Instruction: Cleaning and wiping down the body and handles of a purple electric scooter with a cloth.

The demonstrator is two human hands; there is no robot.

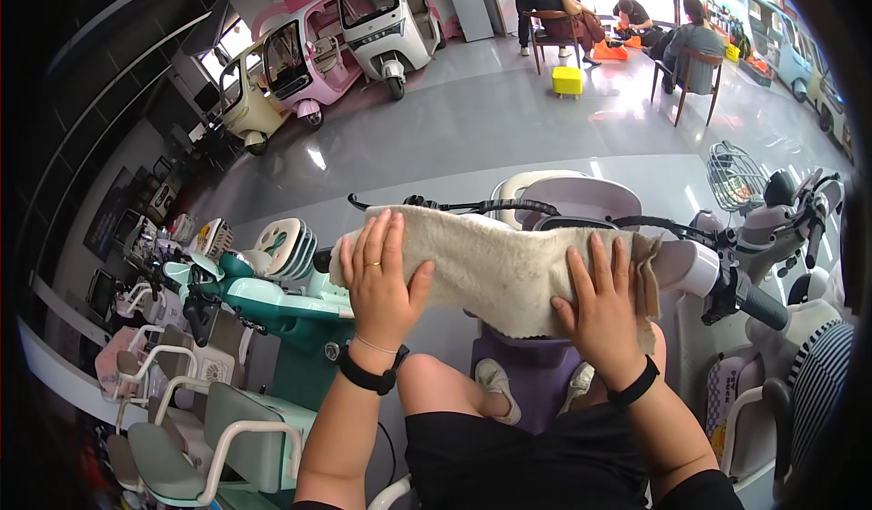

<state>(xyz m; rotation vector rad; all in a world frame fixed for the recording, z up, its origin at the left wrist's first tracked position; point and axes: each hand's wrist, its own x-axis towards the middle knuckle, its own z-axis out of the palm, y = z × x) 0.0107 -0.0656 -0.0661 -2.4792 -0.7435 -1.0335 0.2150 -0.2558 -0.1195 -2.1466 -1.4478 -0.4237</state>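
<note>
A beige fleecy cloth lies spread across the handlebar of a purple electric scooter. My left hand rests flat on the cloth's left end, fingers slightly apart. Toward its right end, my right hand lies flat on it too, beside a folded edge. The black right handlebar grip sticks out past the cloth, and the tip of the left grip shows at the other end. Much of the handlebar's middle is hidden underneath. A pale front basket is beyond the bar.
Green scooters with child seats stand close at left. Another scooter with a wire basket is at right. Farther off are enclosed three-wheelers, a yellow stool and several people, some on wooden chairs.
</note>
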